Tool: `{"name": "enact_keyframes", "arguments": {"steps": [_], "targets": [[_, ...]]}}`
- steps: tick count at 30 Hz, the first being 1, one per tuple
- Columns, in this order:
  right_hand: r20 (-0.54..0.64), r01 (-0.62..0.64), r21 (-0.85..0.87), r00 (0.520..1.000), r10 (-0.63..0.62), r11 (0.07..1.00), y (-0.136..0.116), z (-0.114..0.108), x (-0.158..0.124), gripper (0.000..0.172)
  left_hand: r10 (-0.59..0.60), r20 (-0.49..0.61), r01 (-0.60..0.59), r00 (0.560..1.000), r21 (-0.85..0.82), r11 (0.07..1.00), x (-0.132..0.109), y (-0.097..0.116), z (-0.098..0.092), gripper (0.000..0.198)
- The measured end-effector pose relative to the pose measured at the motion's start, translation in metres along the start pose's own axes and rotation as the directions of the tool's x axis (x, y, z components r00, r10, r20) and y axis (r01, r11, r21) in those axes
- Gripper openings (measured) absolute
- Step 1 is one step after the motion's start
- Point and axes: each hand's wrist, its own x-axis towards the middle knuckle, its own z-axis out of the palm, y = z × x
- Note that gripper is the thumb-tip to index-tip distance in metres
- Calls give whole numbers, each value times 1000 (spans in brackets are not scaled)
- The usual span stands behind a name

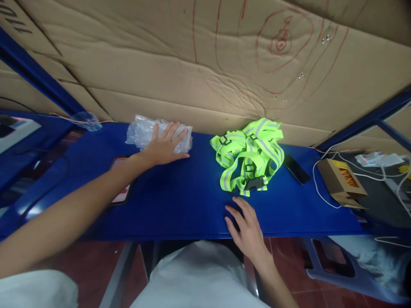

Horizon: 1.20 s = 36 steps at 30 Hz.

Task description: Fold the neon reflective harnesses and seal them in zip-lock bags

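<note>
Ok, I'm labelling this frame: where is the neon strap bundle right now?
In the head view, the neon strap bundle lies right of centre on the blue table, just beyond the right hand, with a flat black device to its right.

Lime straps (263,147) striped grey, blue table (180,201), stool (348,281) perhaps greyish-blue

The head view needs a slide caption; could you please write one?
Left hand on clear plastic packaging, right hand near tangled reflective straps on a blue table.

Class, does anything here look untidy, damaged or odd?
The neon straps lie in a tangled heap, loops crossing, near the right hand. The creased cardboard behind looks odd: red rings are drawn on it.
</note>
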Motion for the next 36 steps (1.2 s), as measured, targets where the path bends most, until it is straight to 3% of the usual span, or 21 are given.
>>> {"name": "enact_keyframes", "arguments": {"steps": [4,8,14,19,29,33,36], "targets": [[4,-9,-2,1000,9,1000,0,0,0,32,-2,-28,3,1000,37,999,-2,-18,-3,95],[21,-18,-19,1000,18,1000,0,0,0,31,55,-80,-54,995,22,998,-4,-22,-14,95],[21,-28,-24,999,29,999,-2,-2,1,29,156,-115,-155,981,10,988,-10,-9,-30,86],[25,-38,-13,999,38,999,-2,-1,1,29,186,-132,-200,974,-111,973,-23,-1,-32,78],[29,-34,-2,999,34,999,0,0,1,28,150,-188,-154,971,-3,988,-40,-1,-27,86],[34,-46,8,998,45,999,-3,2,-1,29,125,-216,-145,968,-83,986,-45,5,-32,83],[-20,-42,92,999,44,995,-1,-1,-2,31,121,-216,-130,969,-28,991,-52,12,-35,76]]}}
